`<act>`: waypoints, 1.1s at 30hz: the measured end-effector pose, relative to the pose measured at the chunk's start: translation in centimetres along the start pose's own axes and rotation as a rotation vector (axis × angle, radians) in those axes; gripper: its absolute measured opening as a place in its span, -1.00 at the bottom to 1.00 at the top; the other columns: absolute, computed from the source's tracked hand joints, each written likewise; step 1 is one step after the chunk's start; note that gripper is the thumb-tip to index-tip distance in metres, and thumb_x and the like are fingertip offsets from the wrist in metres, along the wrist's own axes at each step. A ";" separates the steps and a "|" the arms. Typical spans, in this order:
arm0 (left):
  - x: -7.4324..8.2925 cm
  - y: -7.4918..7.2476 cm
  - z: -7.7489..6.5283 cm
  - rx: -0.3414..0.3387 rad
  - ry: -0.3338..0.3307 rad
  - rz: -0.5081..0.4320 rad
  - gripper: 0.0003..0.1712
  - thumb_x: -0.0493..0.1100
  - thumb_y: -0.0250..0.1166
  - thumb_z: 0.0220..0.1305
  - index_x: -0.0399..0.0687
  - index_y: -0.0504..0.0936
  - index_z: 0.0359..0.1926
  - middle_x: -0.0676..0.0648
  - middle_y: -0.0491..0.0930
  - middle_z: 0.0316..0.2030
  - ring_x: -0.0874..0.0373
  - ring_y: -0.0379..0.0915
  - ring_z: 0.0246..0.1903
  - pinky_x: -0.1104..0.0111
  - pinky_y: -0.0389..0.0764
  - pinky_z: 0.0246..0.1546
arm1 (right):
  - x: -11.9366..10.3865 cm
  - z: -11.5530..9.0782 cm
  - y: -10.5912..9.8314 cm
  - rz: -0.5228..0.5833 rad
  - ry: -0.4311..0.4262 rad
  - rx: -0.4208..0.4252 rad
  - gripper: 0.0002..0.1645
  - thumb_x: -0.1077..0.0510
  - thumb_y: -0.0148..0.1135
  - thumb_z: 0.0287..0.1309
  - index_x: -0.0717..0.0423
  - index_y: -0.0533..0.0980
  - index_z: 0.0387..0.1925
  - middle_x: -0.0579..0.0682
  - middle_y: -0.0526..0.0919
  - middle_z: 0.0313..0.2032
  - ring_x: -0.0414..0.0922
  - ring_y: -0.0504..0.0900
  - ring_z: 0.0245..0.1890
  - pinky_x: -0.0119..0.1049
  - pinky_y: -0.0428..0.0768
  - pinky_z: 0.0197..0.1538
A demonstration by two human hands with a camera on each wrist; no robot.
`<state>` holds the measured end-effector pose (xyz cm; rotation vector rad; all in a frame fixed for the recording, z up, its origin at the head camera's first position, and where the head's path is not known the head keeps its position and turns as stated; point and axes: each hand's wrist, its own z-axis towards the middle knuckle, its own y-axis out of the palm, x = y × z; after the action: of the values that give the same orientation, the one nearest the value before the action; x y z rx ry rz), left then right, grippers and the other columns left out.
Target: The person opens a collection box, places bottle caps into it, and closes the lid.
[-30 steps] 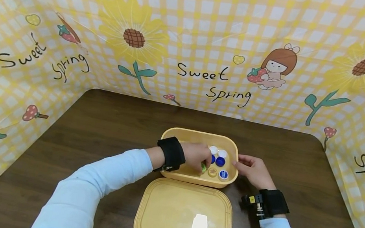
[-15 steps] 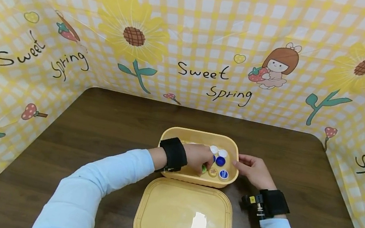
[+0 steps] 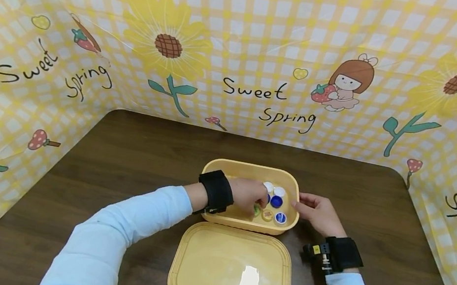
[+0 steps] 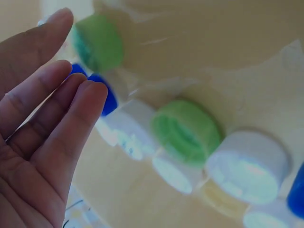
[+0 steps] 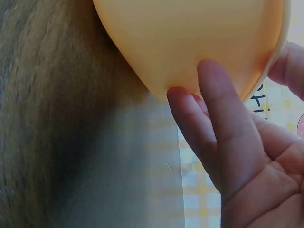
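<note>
In the head view my left hand (image 3: 248,194) reaches into a yellow plastic box (image 3: 238,222), fingertips down beside a green bottle cap (image 3: 257,211). The left wrist view has its fingers extended, with a gap between thumb and index finger, and the green cap (image 4: 102,42) lying just beyond their tips. At the box's right end, my right hand (image 3: 319,214) grips the wall: the thumb laps over the rim and the fingers lie along the outside, as the right wrist view shows. Other bottle caps near the left hand include a blue one (image 3: 276,201) and a white one (image 3: 279,191).
A yellow lid (image 3: 230,272) lies flat on the dark wooden table (image 3: 155,151), right in front of the box. A blue-and-white cap (image 3: 280,218) and a tan cap (image 3: 267,215) sit inside the box. Checked cloth (image 3: 212,20) surrounds the table at the back and sides.
My left hand makes only tiny shifts over the green cap. The right hand, box and lid stay in place.
</note>
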<state>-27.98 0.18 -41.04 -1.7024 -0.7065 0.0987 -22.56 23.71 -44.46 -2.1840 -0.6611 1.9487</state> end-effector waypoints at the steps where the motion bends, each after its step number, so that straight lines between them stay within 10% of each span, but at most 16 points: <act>1: 0.0 -0.2 -0.2 0.015 -0.002 -0.007 -0.79 -0.26 0.52 0.00 -0.16 0.72 -0.29 0.03 0.53 -0.40 0.23 0.32 -0.40 0.52 0.33 -0.34 | 0.0 0.0 0.0 -0.002 0.000 0.000 -0.42 0.11 0.24 0.28 0.45 0.42 0.19 0.28 0.62 -0.05 -0.04 0.64 -0.16 -0.30 0.62 -0.17; 18: -2.2 -5.1 -5.8 0.272 -0.156 -0.079 -0.64 -0.19 0.44 0.15 -0.24 0.69 -0.03 -0.17 0.65 -0.10 0.04 0.53 -0.11 0.33 0.50 -0.07 | 0.0 -0.1 0.1 -0.002 -0.014 -0.005 -0.41 0.12 0.23 0.29 0.48 0.40 0.19 0.30 0.60 -0.03 -0.06 0.65 -0.17 -0.25 0.63 -0.16; 33: -5.8 -3.5 -11.7 0.457 -0.332 -0.162 -0.68 -0.18 0.44 0.16 -0.27 0.71 -0.10 -0.13 0.65 -0.24 0.02 0.52 -0.26 0.26 0.52 -0.20 | -0.4 -0.4 0.4 -0.016 -0.016 -0.014 -0.41 0.11 0.20 0.31 0.46 0.39 0.21 0.31 0.60 -0.01 -0.04 0.64 -0.14 -0.28 0.61 -0.15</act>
<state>-29.01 -12.48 -36.51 -1.1968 -0.9811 0.4056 -22.15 23.31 -44.21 -2.1672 -0.6947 1.9617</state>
